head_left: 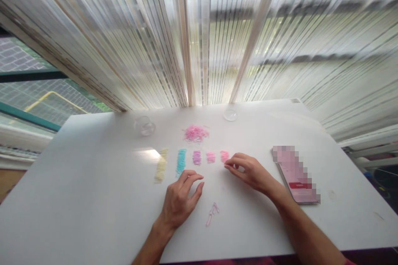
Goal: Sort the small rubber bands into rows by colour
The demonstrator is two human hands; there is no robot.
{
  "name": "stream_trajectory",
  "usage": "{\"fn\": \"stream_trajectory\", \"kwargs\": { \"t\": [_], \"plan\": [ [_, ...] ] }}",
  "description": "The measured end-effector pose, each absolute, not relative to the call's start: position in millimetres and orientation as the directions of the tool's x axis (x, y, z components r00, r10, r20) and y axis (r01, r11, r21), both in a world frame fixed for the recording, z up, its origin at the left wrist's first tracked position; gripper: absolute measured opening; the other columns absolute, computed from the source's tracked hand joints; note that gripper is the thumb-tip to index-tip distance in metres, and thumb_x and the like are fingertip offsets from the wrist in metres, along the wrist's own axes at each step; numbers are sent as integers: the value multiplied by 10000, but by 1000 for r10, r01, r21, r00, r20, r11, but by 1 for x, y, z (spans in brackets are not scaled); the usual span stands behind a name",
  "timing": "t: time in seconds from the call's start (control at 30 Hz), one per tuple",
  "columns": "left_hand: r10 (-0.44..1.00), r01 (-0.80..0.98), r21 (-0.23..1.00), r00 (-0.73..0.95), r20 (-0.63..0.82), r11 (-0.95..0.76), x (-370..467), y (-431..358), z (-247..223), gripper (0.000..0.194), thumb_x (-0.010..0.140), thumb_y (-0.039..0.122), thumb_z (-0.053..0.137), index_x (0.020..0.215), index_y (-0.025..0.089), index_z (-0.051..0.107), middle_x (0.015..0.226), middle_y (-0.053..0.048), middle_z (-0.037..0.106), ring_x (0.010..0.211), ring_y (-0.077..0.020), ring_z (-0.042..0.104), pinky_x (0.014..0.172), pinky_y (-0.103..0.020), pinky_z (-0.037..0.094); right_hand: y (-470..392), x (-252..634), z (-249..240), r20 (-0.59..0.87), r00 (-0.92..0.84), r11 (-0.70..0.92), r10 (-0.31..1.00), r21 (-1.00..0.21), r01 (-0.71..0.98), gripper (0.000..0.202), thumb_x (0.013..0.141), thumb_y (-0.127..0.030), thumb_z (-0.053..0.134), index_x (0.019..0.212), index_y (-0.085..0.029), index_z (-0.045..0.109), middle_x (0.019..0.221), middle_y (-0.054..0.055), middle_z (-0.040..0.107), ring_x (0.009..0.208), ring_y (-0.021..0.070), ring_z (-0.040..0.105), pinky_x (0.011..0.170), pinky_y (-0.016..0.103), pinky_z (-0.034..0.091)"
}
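Note:
My left hand (pixel 181 198) hovers over the table with thumb and forefinger apart and nothing between them. Just beyond it lies a column of blue rubber bands (pixel 180 162), with a longer yellow column (pixel 161 166) to its left. My right hand (pixel 248 170) is pinched at the near end of the rightmost pink stack (pixel 224 156); whatever its fingertips hold is too small to make out. Between these stand a purple stack (pixel 197 157) and another pink stack (pixel 210 157). Farther back sits a loose heap of pink bands (pixel 195 133). A few pale pink bands (pixel 213 214) lie nearer me, between my forearms.
Clear round containers or lids rest at the back of the white table (pixel 102 207), one at left (pixel 146 127) and one at right (pixel 230 115). A phone (pixel 297 178), its screen blurred, lies beside my right forearm. Striped string curtains (pixel 199 41) hang along the far edge.

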State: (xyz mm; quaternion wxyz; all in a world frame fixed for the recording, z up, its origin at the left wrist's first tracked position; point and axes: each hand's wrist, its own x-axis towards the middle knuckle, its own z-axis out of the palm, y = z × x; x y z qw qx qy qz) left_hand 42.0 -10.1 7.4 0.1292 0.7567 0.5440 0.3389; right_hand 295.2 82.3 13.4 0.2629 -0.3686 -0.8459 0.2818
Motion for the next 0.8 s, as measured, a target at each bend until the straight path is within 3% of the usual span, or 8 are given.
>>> {"fn": "stream_trajectory", "kwargs": {
  "t": [0.33, 0.8],
  "plan": [
    [924, 723, 584, 218, 314, -369, 39, -14, 11, 143, 976, 208, 534, 1018, 215, 671, 978, -14, 663, 615, -83, 620, 594, -198, 523, 94, 314, 6, 129, -556, 526, 821, -548, 650, 186, 1006, -276, 523, 951, -227, 694, 830, 32, 645, 711, 166, 614, 673, 286, 473],
    [912, 696, 606, 386, 136, -385, 36, -22, 10, 122, 945, 216, 582, 1033, 246, 660, 979, -2, 685, 752, -146, 692, 669, -254, 537, 95, 315, 10, 48, -530, 462, 847, -558, 689, 139, 968, -261, 557, 922, -222, 682, 852, 29, 650, 724, 164, 615, 678, 290, 483]
  ]
}}
